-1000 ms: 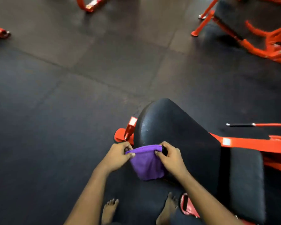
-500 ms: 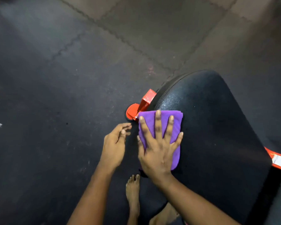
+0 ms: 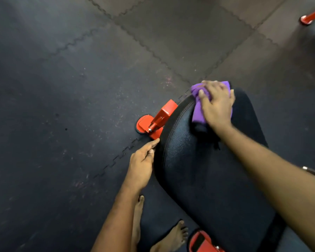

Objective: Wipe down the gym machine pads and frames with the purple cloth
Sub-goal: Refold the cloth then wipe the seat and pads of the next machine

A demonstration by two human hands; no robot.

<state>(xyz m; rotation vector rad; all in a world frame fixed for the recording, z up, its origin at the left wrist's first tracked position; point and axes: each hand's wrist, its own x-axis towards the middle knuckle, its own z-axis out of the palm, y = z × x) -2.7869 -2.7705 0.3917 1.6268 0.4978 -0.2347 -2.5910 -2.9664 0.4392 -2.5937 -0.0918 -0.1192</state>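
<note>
A black padded gym bench pad [image 3: 198,170] runs from the lower right up to the middle. At its far end lies the purple cloth [image 3: 197,113], bunched under my right hand [image 3: 216,104]. That hand presses down on the cloth, with fingers bent over the pad's far edge and the thumb on the fabric. My left hand [image 3: 142,160] lies along the pad's left side, fingers extended and touching the edge. The orange frame bracket and round foot [image 3: 155,120] stick out from under the pad, just beyond my left fingertips.
Dark interlocking rubber floor mats [image 3: 71,106] surround the bench. My bare feet [image 3: 171,237] stand close to the pad's near left side. Another orange frame part [image 3: 200,240] shows at the bottom, and an orange machine foot [image 3: 311,16] sits at the top right.
My right hand slid the cloth from the pad's near left part up to its far end, bunching it. My left hand moved in to touch the pad's left edge.
</note>
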